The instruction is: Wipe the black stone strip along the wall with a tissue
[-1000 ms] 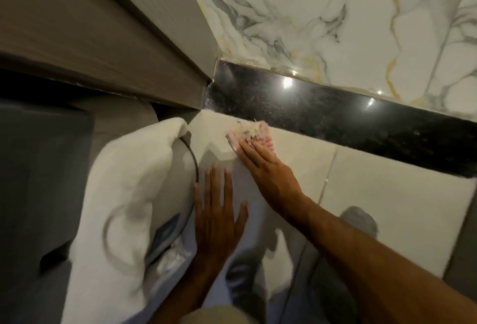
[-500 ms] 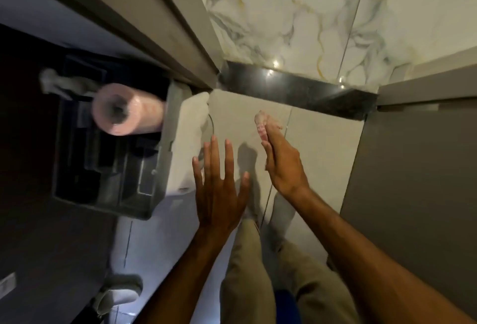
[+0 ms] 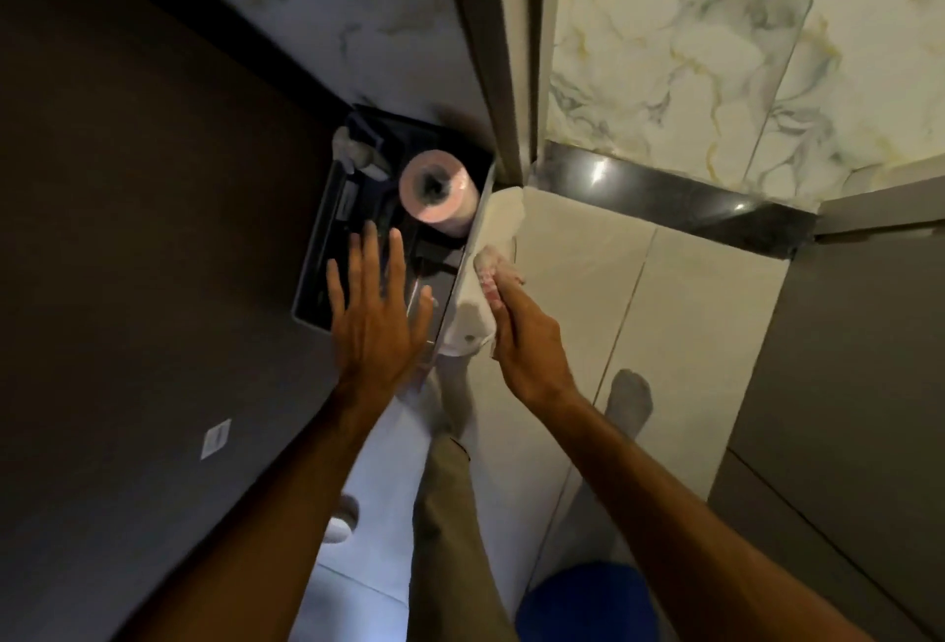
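The tissue point(image 3: 490, 269) is being carried in the right hand point(image 3: 526, 340) away from the black stone strip point(image 3: 675, 199), toward the dark tray point(image 3: 327, 278), while the left hand point(image 3: 376, 319) is being spread over it.

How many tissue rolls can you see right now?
1. A pink roll stands on end in the dark tray, left of the door frame and just beyond the open left hand. More could be hidden in the tray's dark parts.

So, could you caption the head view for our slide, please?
Right hand holding crumpled tissue, away from black stone strip; left hand open.
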